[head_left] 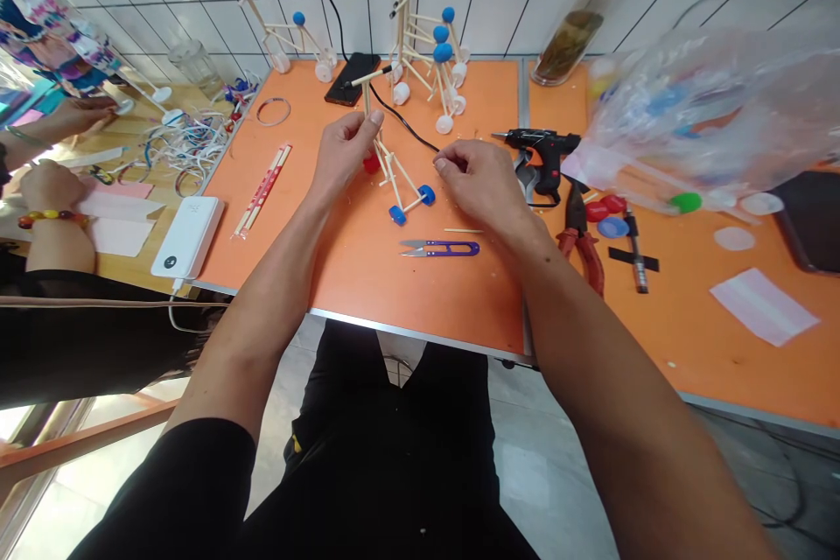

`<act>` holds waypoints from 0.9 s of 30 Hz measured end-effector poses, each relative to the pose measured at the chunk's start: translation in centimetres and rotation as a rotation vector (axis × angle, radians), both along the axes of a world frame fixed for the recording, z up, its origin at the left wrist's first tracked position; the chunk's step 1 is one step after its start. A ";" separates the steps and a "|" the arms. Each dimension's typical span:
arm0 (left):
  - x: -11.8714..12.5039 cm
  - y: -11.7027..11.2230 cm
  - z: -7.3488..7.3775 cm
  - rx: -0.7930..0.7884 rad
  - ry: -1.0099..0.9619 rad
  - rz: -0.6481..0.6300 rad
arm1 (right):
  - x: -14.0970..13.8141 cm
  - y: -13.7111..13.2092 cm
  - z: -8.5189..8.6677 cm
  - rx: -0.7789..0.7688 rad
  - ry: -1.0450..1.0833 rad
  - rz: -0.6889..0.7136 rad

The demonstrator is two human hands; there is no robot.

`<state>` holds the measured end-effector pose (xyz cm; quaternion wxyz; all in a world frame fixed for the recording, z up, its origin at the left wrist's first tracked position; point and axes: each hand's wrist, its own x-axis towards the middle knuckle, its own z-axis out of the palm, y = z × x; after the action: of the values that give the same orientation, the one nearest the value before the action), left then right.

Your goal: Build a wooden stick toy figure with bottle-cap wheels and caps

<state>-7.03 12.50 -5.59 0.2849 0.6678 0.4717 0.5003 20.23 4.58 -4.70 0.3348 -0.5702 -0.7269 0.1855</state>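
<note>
My left hand [345, 153] pinches the upright of a small wooden-stick model car [392, 166] with blue bottle-cap wheels and a red cap partly behind my thumb. A crossbar with a dark tip tops the model. To its right, my right hand [482, 184] has thumb and fingertips pressed together. A black cable [410, 129] runs up to those fingertips; whether they grip it or something tiny cannot be made out. Purple thread snips [441, 248] and a short wooden stick [463, 231] lie on the orange table [367, 280] below.
More stick models [420, 52] stand at the back, beside a phone [353, 79]. Rightward are a glue gun [544, 153], pliers [577, 236], bottle caps and a plastic bag [709, 96]. Packaged chopsticks [263, 191] and a power bank [188, 236] lie left, near another person's hands [56, 192].
</note>
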 end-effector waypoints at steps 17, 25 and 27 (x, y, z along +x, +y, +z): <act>-1.1 -2.5 3.7 -0.151 -0.266 0.160 | 0.6 -0.2 0.1 0.107 -0.108 -0.047; -1.2 -2.3 3.6 -0.159 -0.365 0.085 | 0.9 -0.5 0.9 0.060 -0.191 -0.132; -1.2 -2.2 3.6 -0.152 -0.384 0.104 | 0.8 -0.7 1.3 0.059 -0.211 -0.139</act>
<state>-8.21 10.35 -2.01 0.3928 0.5117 0.4788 0.5955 20.99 3.91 -3.43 0.2850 -0.6255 -0.7220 0.0792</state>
